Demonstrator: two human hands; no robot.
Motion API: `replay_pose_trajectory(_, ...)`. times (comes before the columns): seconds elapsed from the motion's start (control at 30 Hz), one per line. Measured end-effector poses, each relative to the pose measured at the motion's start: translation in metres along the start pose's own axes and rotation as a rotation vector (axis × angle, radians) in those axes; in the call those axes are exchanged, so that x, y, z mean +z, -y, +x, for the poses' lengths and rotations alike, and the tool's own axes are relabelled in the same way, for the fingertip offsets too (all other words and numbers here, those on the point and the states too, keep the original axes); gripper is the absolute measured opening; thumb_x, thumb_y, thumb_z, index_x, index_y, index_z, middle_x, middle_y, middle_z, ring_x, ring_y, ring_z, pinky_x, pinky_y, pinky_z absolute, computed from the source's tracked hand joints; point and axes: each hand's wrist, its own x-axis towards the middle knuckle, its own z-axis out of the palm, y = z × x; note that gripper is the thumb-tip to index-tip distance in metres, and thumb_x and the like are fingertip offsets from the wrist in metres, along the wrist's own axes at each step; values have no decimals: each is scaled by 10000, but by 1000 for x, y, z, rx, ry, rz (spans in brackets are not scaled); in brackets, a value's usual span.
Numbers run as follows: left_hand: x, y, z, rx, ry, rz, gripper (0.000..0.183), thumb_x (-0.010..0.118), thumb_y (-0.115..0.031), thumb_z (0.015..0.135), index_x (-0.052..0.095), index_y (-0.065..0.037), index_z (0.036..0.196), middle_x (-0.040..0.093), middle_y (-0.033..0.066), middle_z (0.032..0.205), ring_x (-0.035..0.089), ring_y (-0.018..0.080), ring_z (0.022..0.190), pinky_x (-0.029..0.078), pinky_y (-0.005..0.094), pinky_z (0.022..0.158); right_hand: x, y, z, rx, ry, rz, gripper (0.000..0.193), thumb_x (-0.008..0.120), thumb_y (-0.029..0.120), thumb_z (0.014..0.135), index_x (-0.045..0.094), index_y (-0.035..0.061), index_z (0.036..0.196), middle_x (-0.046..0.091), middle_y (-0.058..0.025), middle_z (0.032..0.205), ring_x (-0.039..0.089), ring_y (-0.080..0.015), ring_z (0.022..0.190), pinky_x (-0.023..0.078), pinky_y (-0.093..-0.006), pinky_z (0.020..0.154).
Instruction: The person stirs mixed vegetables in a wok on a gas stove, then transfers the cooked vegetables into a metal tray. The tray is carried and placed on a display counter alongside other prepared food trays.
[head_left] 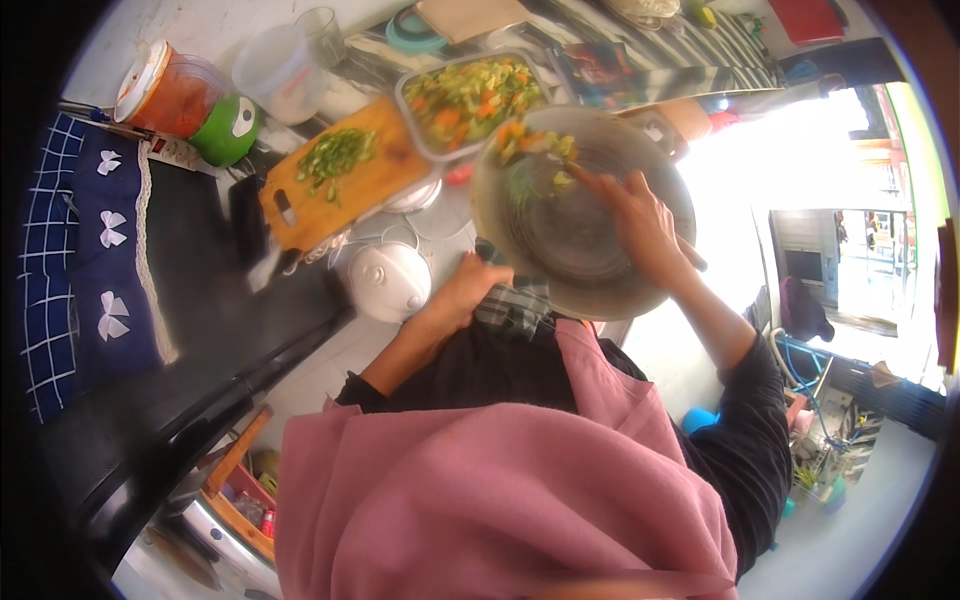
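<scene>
Grey metal makes up the round pan (600,235), which sits in front of the person with its upper left rim overlapping the tub (411,128). Diced orange and green vegetables (475,98) heap in that tub, while a small clump of similar pieces (537,143) lies inside the pan, against the rim nearest it.

The right hand (645,225) is over the pan, grasping a brown tool (690,255); its butt sticks out past the wrist side, and its working end is too blurred to make out. The left hand (478,288) clutches a dark checked cloth (515,308) at the pan's lower left side. Whether the pan is gripped through the cloth, I cannot tell.

Judging by the nearly bare pan and the full tub beside it, the step in hand looks like clearing the last pieces out of the pan. The next move seems to call for a steady left grip, the pan's rim kept over the tub, and a short push of the tool toward the clump; a hard push could spill bits outside.

Left of the tub, chopped greens (338,163) lie on a wooden board (388,172), apparently a separate portion.
</scene>
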Motion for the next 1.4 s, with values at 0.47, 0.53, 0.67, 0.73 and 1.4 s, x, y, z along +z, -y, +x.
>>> replay_pose_trajectory(0.47,-1,1,12,5,18,-15,113,652,-85,684,605,10,644,547,26,614,494,109,507,376,276,474,-17,6,86,-67,-133,-248,703,608,40,815,459,409,1394,529,-137,1081,653,-309,906,548,-419,740)
replay_pose_trajectory(0.53,-1,1,12,-16,1,30,99,613,-72,718,626,20,683,576,41,638,526,109,516,390,262,477,-24,7,90,-24,-56,-281,657,630,100,822,474,399,1386,538,-132,1094,654,-297,929,547,-413,773)
replay_pose_trajectory(0.67,-1,-1,11,-1,20,54,114,596,-72,739,640,25,697,593,46,638,540,106,508,391,251,470,-40,4,92,-35,-67,-215,617,452,38,879,486,390,1384,591,-193,1131,620,-340,1019,502,-450,869)
replay_pose_trajectory(0.73,0,-3,10,-12,16,46,113,597,-75,739,643,20,699,595,43,635,540,102,505,388,250,466,-44,4,90,-106,-114,-181,610,421,30,892,485,380,1388,613,-198,1107,613,-346,1024,483,-452,901)
replay_pose_trajectory(1.4,-4,-4,16,-35,9,67,104,602,-88,727,633,9,704,587,43,639,541,105,513,395,260,470,-31,-1,81,-27,-27,-163,666,567,92,827,454,428,1391,589,-152,1200,637,-326,990,530,-434,803)
